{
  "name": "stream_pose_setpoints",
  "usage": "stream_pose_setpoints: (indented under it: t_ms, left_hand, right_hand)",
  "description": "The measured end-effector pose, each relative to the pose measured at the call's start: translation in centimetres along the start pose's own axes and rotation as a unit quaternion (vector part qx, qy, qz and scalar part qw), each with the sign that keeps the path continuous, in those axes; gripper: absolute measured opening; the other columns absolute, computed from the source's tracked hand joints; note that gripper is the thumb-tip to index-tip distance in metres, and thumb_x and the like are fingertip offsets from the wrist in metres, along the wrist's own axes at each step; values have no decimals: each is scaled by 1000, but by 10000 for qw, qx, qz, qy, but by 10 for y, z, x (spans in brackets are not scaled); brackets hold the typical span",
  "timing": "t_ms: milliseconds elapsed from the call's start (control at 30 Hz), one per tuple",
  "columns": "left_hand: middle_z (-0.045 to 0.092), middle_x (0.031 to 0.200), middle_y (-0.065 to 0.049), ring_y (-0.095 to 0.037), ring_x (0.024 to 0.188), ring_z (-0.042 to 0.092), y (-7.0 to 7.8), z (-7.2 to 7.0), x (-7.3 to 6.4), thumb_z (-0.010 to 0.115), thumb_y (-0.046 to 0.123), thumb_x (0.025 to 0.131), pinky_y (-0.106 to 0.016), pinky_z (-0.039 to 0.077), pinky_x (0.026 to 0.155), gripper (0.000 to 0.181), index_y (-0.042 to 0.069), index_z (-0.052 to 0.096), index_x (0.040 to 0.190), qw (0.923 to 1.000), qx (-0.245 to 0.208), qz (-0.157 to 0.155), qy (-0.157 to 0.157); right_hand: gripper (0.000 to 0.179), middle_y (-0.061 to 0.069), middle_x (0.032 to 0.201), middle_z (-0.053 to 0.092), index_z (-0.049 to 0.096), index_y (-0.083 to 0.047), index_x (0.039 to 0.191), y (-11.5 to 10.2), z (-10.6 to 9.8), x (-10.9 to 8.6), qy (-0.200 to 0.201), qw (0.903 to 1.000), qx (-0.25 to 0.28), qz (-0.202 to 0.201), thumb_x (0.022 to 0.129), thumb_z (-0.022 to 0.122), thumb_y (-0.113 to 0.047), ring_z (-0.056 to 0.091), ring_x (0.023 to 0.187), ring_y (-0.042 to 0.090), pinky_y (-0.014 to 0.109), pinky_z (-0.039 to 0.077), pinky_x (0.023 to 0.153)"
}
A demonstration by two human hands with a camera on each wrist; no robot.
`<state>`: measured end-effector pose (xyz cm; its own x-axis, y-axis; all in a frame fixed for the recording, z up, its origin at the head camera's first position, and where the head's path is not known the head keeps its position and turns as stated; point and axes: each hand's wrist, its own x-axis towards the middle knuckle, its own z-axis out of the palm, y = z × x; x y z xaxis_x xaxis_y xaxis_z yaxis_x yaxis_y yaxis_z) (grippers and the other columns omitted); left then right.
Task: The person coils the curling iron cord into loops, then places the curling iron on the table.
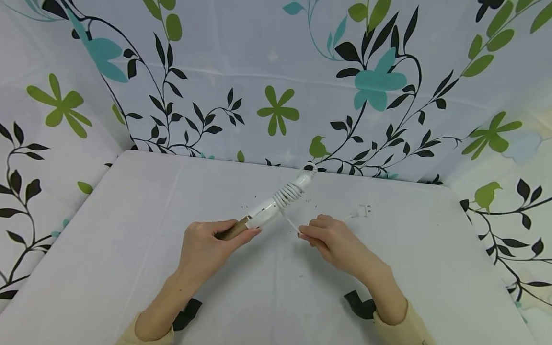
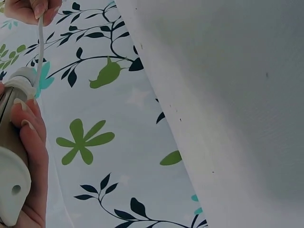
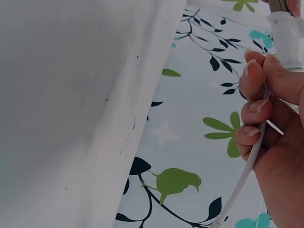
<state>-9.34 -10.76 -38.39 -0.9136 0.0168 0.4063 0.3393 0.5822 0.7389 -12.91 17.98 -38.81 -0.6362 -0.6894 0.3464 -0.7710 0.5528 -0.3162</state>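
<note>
My left hand (image 1: 211, 244) grips the tan end of a hair styling iron (image 1: 265, 214), held slantwise over the table with its white end pointing away. White cord is wound in several loops (image 1: 288, 195) round the white handle. From the loops a stretch of cord (image 1: 290, 222) runs to my right hand (image 1: 336, 244), which pinches it between thumb and fingers. In the right wrist view the cord (image 3: 244, 175) passes across the palm under curled fingers. Past this hand, the cord's plug (image 1: 366, 211) shows faintly against the white tabletop. The left wrist view shows the tan barrel (image 2: 10, 126) in the left hand.
A white table (image 1: 142, 206) lies under both hands. Patterned cloth (image 1: 241, 43) with leaves, flowers and birds hangs behind and at the sides. Black pieces (image 1: 187, 314) show beside each wrist. Small dark specks dot the tabletop.
</note>
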Motion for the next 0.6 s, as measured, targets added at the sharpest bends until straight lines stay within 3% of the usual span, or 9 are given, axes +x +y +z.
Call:
stream_pose_setpoints:
  t_ms: [100, 300, 500, 600]
  left_hand:
    - [72, 65, 6, 1, 42, 42, 1, -1, 1, 90, 37, 72, -20, 31, 39, 31, 13, 82, 89, 9998, 153, 102, 39]
    - [68, 58, 4, 6, 42, 34, -3, 0, 3, 86, 47, 74, -16, 26, 39, 37, 11, 82, 83, 9927, 910, 753, 258]
    - [50, 45, 9, 5, 41, 24, -6, 1, 5, 45, 78, 87, -16, 19, 39, 74, 13, 77, 71, 9825, 1425, 1151, 343]
    - [48, 45, 8, 4, 41, 23, -6, 0, 6, 41, 79, 88, -17, 18, 39, 77, 13, 75, 69, 9809, 1503, 1169, 396]
  right_hand:
    - [16, -9, 76, 59, 74, -10, 104, -3, -3, 1, -1, 9998, -61, -178, 89, 74, -6, 45, 72, 6, 19, 43, 65]
    - [20, -7, 82, 65, 73, -8, 106, -10, -8, 2, -8, 9991, -137, -401, 87, 75, -3, 48, 74, 8, 22, 45, 68]
    - [30, -8, 79, 56, 69, -6, 110, -15, -13, 2, 94, 9983, -424, -380, 84, 70, 8, 45, 76, 8, 24, 44, 70]
    - [36, -8, 77, 54, 68, -6, 111, -16, -14, 3, 193, 9983, -468, -287, 81, 65, 14, 45, 76, 8, 23, 44, 68]
